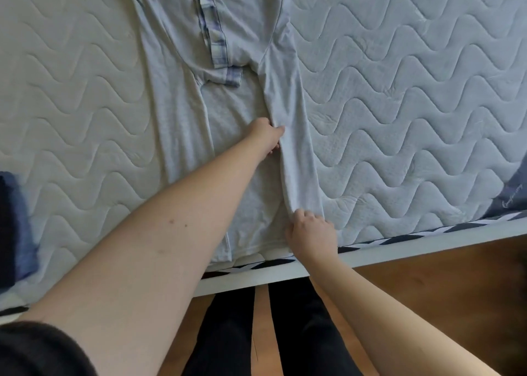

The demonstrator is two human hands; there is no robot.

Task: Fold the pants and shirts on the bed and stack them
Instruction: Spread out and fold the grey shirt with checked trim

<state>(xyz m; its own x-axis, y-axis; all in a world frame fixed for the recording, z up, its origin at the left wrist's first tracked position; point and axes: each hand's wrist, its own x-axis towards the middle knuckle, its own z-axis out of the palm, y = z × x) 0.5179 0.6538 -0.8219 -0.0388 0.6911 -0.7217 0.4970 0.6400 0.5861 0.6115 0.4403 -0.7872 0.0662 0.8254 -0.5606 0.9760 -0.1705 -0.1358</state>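
Observation:
A light grey shirt with plaid-trimmed sleeve cuffs lies flat on the quilted mattress, its hem at the bed's near edge. Both long sides are folded in toward the middle. My left hand pinches the inner edge of the right folded panel halfway up the shirt. My right hand grips the same panel's edge near the hem, by the mattress edge.
Dark blue folded clothing lies at the left edge of the mattress. A dark grey cloth shows at the right edge. The white bed frame runs along the front, with wooden floor and my dark-trousered legs below.

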